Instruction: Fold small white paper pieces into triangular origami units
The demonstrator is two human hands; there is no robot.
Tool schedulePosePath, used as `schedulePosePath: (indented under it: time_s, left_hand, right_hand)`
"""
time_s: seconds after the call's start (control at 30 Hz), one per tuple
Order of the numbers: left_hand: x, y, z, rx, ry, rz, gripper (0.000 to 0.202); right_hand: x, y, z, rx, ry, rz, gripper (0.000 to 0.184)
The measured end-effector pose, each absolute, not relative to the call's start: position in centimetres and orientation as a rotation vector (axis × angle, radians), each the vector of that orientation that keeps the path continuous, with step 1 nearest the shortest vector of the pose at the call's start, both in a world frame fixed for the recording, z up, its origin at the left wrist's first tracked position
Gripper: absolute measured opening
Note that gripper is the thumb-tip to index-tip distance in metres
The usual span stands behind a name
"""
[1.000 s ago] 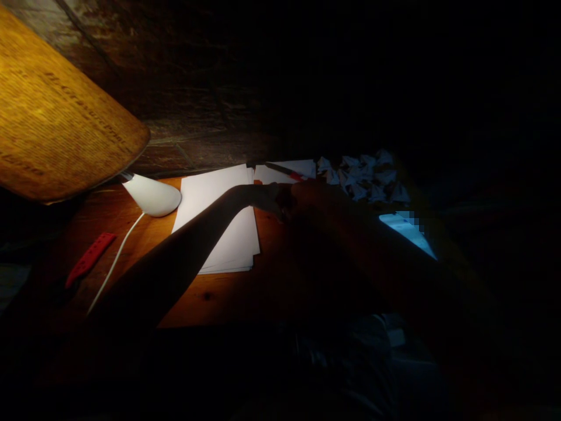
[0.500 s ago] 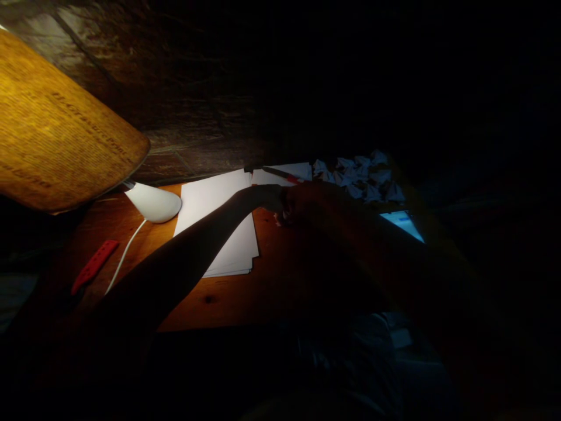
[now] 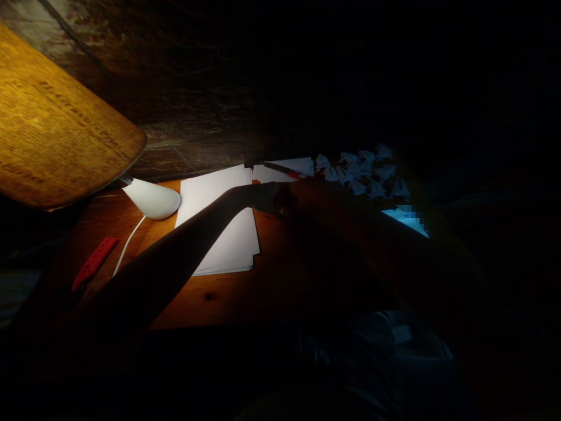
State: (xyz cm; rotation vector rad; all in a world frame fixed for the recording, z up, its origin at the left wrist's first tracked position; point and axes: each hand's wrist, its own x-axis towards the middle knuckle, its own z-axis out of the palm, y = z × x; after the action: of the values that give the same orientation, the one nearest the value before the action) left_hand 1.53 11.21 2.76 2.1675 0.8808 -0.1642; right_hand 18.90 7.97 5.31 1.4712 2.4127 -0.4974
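Note:
My left hand (image 3: 266,196) reaches over the right edge of a stack of white paper sheets (image 3: 228,240) and meets my right hand (image 3: 302,196) above the wooden table. Both hands are in deep shadow, with their fingers drawn together and touching. A small pale spot shows between them; whether it is paper or a fingertip I cannot tell. Just behind the hands, a tool with a dark blade and red handle (image 3: 280,169) lies on smaller white paper (image 3: 302,166). Several folded white paper pieces (image 3: 359,173) sit beyond my right hand.
A lamp with a white base (image 3: 153,200) and a yellow printed shade (image 3: 65,128) stands at the left, its white cord (image 3: 128,244) running forward. Nearby lies a red power strip (image 3: 94,263). A lit screen (image 3: 403,221) rests at the right. A dark wall (image 3: 193,117) backs the wooden table (image 3: 188,304).
My hands have drawn closer together, and the fingers that showed below them are now more hidden. The whole view has shifted slightly. Objects on the table stay in place.

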Motion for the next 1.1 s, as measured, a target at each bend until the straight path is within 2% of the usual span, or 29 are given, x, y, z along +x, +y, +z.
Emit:
schedulePosePath:
  time_s: [0.33, 0.67, 0.83, 1.0, 1.1]
  left_hand:
    - [0.9, 11.1, 2.8, 2.190, 0.916, -0.184, 0.061]
    - [0.8, 10.4, 2.5, 2.196, 0.886, -0.115, 0.070]
    - [0.2, 10.3, 3.3, 2.262, 0.987, -0.137, 0.075]
    - [1.0, 10.9, 3.9, 2.200, 0.930, -0.235, 0.058]
    - [1.7, 10.5, 3.8, 2.244, 0.960, -0.204, 0.066]
  right_hand:
    - [18.3, 8.8, 4.7, 1.463, 2.412, -0.459, 0.047]
    - [18.4, 8.4, 4.5, 1.520, 2.409, -0.429, 0.050]
    - [19.1, 8.6, 4.1, 1.495, 2.432, -0.524, 0.051]
    - [19.0, 8.5, 4.8, 1.485, 2.383, -0.511, 0.051]
    - [18.7, 8.5, 5.3, 1.498, 2.391, -0.548, 0.051]
